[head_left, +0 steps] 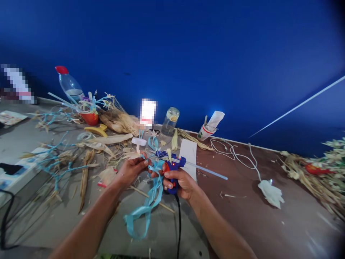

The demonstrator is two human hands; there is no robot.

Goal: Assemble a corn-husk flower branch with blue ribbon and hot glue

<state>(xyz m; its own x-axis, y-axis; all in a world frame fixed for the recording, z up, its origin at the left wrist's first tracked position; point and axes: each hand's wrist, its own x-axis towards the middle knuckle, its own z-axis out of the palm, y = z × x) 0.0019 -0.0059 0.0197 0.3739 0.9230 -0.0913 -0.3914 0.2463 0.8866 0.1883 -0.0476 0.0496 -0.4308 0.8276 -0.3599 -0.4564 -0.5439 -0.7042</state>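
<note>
My right hand (pixel 182 181) is wrapped round a blue hot glue gun (pixel 175 166) with an orange trigger and a lit red light. A translucent glue stick (pixel 208 171) juts out of its back, and its black cord (pixel 178 219) runs down toward me. The gun's front end points left, close to my left hand (pixel 134 167). That hand is closed in a pinch on the upper end of a light blue ribbon (pixel 155 192). From there the ribbon hangs between my hands and loops onto the table. The exact spot of the pinch is partly hidden by my fingers.
Dried husks (pixel 86 180) and blue-wrapped stems (pixel 55 169) lie at left beside a white power strip (pixel 24 169). Along the wall stand a bottle (pixel 69 84), a red cup (pixel 90 118), a glass jar (pixel 170 120) and a white cup (pixel 205 133). A white cable (pixel 234 153) lies right.
</note>
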